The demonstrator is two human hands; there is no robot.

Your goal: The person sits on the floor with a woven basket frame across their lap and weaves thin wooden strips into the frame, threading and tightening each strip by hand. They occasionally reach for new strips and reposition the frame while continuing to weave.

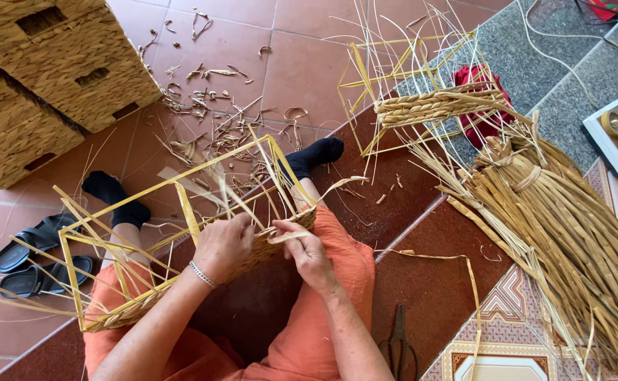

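I see left hand [223, 245] clamped on woven braid rim of yellow wire basket frame [185, 204]; right hand [307, 252] pinching flat straw strand [288, 237] at rim.

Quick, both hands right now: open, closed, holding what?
Left hand: closed on the woven edge of the basket frame.
Right hand: closed, pinching a straw strand.
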